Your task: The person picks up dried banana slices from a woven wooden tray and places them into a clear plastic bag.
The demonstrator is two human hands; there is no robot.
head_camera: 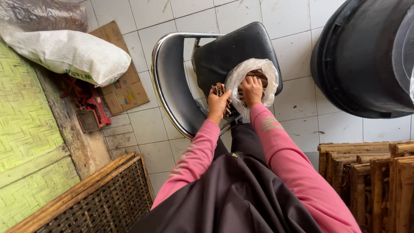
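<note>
At the far left lies a green woven mat point(23, 125), and above it a stuffed white sack point(69, 54) rests on a flattened piece of cardboard point(125, 90) on the white tiled floor point(293, 26). Below the sack sits a small red tool point(97, 108), and in the lower left corner a wooden-framed mesh screen point(108, 198) leans in. In the middle, a black chair point(228, 51) with a chrome frame lies tipped over on the tiles. The left hand point(218, 103) is closed around a small bundle of thin brown sticks point(220, 90), held just above the chair. Just beside it, the right hand point(252, 90) reaches into a clear plastic bag point(241, 77) resting on the chair, its fingers curled onto more brown sticks inside. Both arms wear pink sleeves point(284, 159). At the right stand a large black barrel point(362, 60) and, lower down, stacked wooden frames point(371, 177).
</note>
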